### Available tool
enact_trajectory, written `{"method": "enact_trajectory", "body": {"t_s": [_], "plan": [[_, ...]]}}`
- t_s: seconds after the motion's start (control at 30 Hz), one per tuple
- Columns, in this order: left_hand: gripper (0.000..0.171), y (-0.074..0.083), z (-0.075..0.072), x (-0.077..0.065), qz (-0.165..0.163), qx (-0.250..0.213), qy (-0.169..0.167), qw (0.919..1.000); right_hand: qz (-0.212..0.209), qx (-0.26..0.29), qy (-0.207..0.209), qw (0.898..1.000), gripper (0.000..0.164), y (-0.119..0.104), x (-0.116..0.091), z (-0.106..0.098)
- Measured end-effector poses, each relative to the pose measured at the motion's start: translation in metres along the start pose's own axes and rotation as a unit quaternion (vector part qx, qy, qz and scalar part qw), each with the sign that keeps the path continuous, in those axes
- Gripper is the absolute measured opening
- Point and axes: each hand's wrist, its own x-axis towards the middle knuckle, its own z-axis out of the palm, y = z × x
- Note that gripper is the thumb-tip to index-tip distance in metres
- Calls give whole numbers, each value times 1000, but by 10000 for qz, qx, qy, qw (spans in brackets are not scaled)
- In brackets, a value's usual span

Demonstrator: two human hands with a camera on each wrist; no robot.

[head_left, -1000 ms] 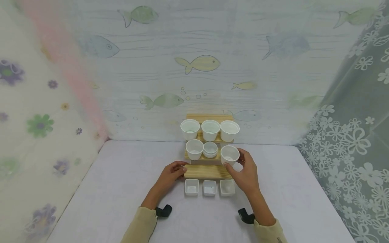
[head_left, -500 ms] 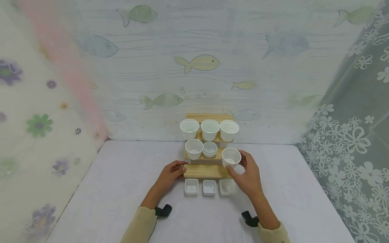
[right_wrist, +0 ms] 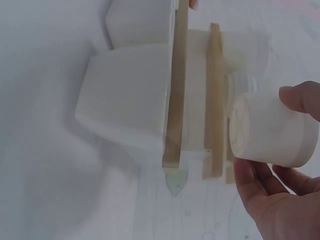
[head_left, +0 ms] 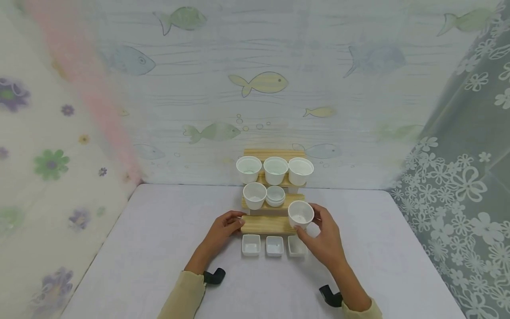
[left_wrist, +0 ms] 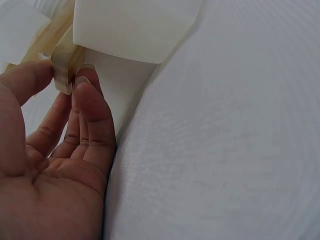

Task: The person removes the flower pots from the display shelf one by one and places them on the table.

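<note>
My right hand [head_left: 324, 239] holds a white round cup [head_left: 300, 214] by its sides, thumb toward me and fingers behind. In the head view this cup overlaps the right end of the lowest wooden board [head_left: 264, 224] of a stepped rack. The right wrist view shows a gap between the cup's base [right_wrist: 240, 127] and the front board [right_wrist: 176, 95]. At the board's left end, my left hand [head_left: 223, 230] pinches the wood [left_wrist: 62, 59] between thumb and fingers. On the step behind stand another white cup [head_left: 255, 195] and a small stack of white bowls [head_left: 275, 196].
Three white cups, among them the middle one [head_left: 276, 171], line a higher step by the wall. Three small square white dishes, including the left one [head_left: 251, 245], sit on the white table [head_left: 159, 248] before the rack. Black wrist mounts [head_left: 215, 276] stick out from both forearms.
My right hand has brought the cup toward me and lower, from the right end of the second step to over the front board. The left hand has stayed on the board's end.
</note>
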Motion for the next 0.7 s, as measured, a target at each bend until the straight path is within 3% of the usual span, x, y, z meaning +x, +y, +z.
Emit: {"method": "enact_trajectory", "body": {"t_s": [0.7], "plan": [[37, 2, -21, 31, -12, 110, -271, 9996, -447, 310, -69, 9985, 74, -9, 4, 38]]}}
